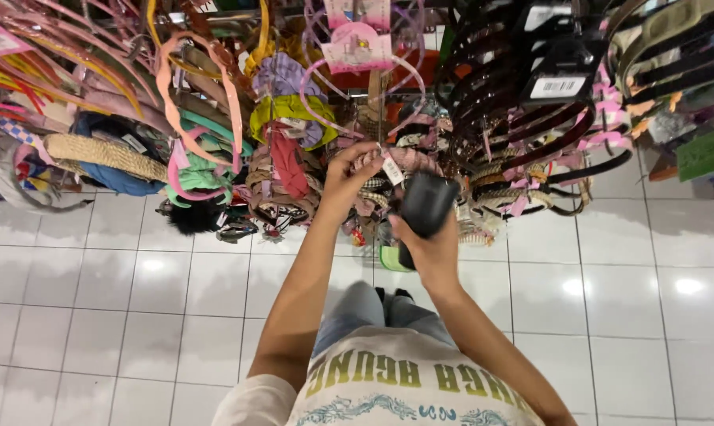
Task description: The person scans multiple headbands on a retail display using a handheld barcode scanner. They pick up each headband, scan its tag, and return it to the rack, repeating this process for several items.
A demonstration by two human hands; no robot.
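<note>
My left hand (346, 177) reaches up to a rack of hanging headbands and pinches a small white price tag (392, 169) between its fingertips. My right hand (428, 248) grips a black handheld scanner (424, 211), held just below and to the right of the tag, its head close to it. The tag hangs from a pinkish braided headband (416, 160) in the middle of the rack.
Many headbands crowd the rack: pink hoops (191, 102) and a woven straw one (104, 154) at left, black ones (546, 118) at right. A pink card (357, 46) hangs above. White glossy floor tiles (136, 300) lie below.
</note>
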